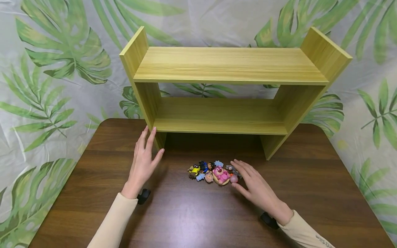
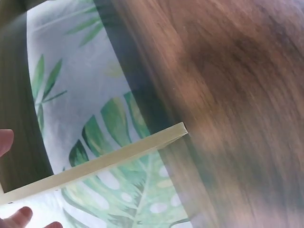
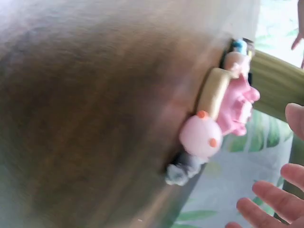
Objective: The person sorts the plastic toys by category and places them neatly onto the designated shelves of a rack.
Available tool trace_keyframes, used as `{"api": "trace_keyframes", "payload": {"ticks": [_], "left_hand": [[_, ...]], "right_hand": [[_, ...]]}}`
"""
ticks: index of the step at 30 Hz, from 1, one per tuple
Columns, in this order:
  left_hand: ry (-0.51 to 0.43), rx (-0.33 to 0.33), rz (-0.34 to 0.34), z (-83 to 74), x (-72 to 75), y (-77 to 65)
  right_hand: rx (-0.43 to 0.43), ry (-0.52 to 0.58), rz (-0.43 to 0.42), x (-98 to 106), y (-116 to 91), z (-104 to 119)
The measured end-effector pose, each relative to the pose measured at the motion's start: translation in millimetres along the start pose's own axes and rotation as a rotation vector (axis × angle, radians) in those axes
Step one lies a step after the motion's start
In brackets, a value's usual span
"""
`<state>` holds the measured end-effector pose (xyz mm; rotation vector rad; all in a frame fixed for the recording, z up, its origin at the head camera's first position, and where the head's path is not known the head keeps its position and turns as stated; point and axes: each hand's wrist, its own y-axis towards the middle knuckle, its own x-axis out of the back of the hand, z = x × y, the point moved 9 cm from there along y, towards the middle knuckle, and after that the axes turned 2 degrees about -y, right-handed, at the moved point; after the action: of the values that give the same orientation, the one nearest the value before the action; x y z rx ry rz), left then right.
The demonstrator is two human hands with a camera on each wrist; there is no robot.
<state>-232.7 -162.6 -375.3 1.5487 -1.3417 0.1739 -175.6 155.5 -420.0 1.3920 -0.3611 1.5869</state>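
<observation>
In the head view my left hand (image 1: 143, 164) is at the lower left of a yellow wooden shelf (image 1: 229, 65), fingers extended. The left wrist view has the thumb on one side of the shelf's side panel (image 2: 118, 154) and fingertips on the other; contact cannot be told. My right hand (image 1: 257, 189) hovers at the right end of a cluster of small toy figures, its fingers spread and holding nothing. Among them are a pink bear figure (image 1: 221, 175), a yellow-and-brown figure (image 1: 194, 170), a blue-clothed figure (image 1: 203, 167) and a round pink piece (image 3: 201, 137).
The shelf has two boards and stands at the back of a dark brown table (image 1: 186, 213). Behind it hangs a leaf-patterned cloth (image 1: 71, 51). The toys lie in front of the shelf's lower opening.
</observation>
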Motion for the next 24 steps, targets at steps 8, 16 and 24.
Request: {"api": "trace_keyframes", "payload": {"ticks": [8, 16, 24], "left_hand": [[-0.021, -0.038, -0.045, 7.1, -5.8, 3.8], [-0.055, -0.051, -0.072, 9.0, -6.4, 6.1], [-0.088, -0.024, -0.07, 14.5, -11.4, 5.0]], "right_hand": [[0.003, 0.031, 0.023, -14, -4, -6], [-0.043, 0.026, 0.054, -22, -9, -16], [-0.069, 0.023, 0.064, -24, -9, -24]]}}
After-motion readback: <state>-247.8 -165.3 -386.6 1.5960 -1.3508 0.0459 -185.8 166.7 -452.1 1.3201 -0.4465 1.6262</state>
